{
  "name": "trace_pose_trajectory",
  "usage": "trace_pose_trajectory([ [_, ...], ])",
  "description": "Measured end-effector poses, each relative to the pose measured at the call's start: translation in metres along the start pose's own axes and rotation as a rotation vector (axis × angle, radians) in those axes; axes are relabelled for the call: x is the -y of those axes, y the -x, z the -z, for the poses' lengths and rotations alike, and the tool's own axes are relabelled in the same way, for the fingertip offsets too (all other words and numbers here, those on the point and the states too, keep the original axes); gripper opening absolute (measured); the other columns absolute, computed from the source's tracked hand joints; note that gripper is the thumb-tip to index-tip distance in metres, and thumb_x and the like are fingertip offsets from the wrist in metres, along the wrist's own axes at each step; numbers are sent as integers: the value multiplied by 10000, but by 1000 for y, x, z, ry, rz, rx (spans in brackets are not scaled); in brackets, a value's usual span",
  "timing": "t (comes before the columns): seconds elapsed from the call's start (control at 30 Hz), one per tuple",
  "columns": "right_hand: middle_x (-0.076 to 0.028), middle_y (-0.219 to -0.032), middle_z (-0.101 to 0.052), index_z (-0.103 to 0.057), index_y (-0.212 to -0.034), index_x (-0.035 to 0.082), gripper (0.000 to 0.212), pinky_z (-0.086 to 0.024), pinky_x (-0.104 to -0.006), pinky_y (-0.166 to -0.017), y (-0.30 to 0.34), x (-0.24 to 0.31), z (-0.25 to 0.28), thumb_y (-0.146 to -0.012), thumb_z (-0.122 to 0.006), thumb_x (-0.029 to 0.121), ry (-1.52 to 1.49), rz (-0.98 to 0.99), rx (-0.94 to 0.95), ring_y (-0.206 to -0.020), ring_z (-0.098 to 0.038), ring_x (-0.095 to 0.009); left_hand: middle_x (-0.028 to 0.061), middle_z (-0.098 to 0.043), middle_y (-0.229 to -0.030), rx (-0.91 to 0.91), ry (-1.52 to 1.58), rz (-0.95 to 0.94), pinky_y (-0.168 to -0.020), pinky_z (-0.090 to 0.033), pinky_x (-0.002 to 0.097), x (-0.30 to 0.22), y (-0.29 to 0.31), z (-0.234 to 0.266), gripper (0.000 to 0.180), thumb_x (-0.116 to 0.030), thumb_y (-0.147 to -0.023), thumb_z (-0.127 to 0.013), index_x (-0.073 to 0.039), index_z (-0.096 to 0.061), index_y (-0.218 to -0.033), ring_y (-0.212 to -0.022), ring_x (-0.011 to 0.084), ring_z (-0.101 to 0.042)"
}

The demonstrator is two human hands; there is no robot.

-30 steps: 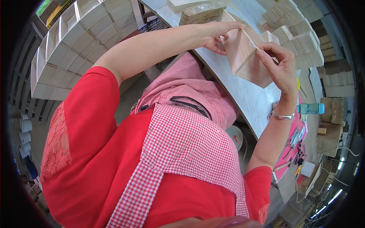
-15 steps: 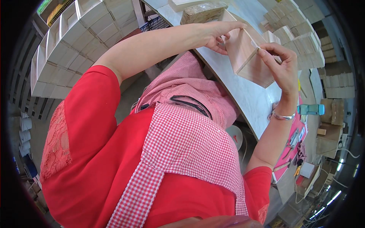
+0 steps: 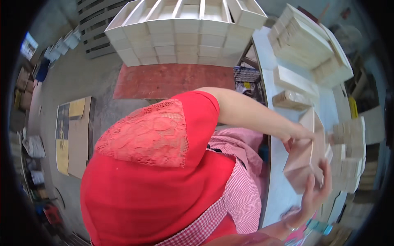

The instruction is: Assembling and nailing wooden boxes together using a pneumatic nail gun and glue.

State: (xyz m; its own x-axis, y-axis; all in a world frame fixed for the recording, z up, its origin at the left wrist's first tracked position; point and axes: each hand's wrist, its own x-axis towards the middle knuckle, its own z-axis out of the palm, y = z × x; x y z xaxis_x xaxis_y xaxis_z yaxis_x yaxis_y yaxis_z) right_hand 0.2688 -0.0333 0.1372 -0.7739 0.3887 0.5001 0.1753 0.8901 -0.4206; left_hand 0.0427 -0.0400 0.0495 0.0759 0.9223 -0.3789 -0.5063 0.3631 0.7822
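Note:
A pale wooden box (image 3: 298, 158), angled at the corners, stands tilted over the white worktable on the right side of the view. My left hand (image 3: 298, 133) reaches across and grips its far upper part, fingers curled against the wall. My right hand (image 3: 317, 189), slightly blurred, is at the near end, thumb and fingers on either side of the box's edge. A small wood-coloured block (image 3: 290, 99) and a long pale wooden box (image 3: 294, 81) lie just beyond it.
The worktable (image 3: 277, 197) carries stacked wooden panels (image 3: 301, 39) at the back and more stacks (image 3: 347, 151) at the right. Wooden boxes (image 3: 176, 39) are piled behind a red board (image 3: 172, 82). Flattened cardboard (image 3: 80, 141) lies on the floor. A teal bottle (image 3: 319, 226) stands at lower right.
My view has swung left, bringing the stacked boxes and floor into sight. The wooden box stays between both hands. My right hand has shifted lower along its near end.

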Motion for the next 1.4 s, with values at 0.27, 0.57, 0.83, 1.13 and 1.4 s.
trace_pose_trajectory([
  [0.27, -150, -1216, -643, -544, -1323, -62, 365, -481, -333, -946, 5, -9, 7, -1004, -541, 114, -5, -24, -523, -1120, -599, -219, 41, -624, -845, -256, -99, -1001, -634, -498, 356, -72, 60, 100, 378, -391, -798, -763, -45, -650, -897, -692, 168, -557],
  [0.57, -115, -1126, -671, -613, -1239, -53, 312, -487, -287, -896, -4, -83, -53, -1001, -573, 144, -152, -368, -424, -962, -623, -166, 144, -683, -1177, -786, -19, -986, -882, -575, 320, -148, 308, 319, 558, -445, -942, -578, -47, -556, -1333, -1038, 231, -698],
  [0.83, -109, -1117, -674, -611, -1240, -57, 315, -487, -282, -877, -45, -76, -92, -1000, -575, 144, -198, -403, -263, -927, -615, -147, 130, -692, -1049, -1259, 250, -1013, -729, -542, 397, -180, 271, 454, 478, -393, -872, -685, -13, -638, -1158, -906, 248, -663],
  [1.13, -115, -1117, -676, -614, -1240, -56, 321, -494, -285, -856, -43, -71, -99, -994, -582, 146, -172, -502, -229, -910, -614, -146, 211, -606, -1284, -1555, -157, -567, -950, -472, 423, -190, 239, 500, 625, -460, -898, -632, 20, -584, -1296, -1170, 291, -571],
  [1.4, -120, -1122, -671, -611, -1253, -42, 318, -502, -283, -832, -67, -81, -129, -992, -579, 138, -366, -426, -136, -893, -616, -155, 199, -560, -1355, -1382, -186, -816, -1005, -428, 432, -173, 354, 611, 648, -488, -920, -596, 8, -559, -1335, -1232, 306, -516],
])
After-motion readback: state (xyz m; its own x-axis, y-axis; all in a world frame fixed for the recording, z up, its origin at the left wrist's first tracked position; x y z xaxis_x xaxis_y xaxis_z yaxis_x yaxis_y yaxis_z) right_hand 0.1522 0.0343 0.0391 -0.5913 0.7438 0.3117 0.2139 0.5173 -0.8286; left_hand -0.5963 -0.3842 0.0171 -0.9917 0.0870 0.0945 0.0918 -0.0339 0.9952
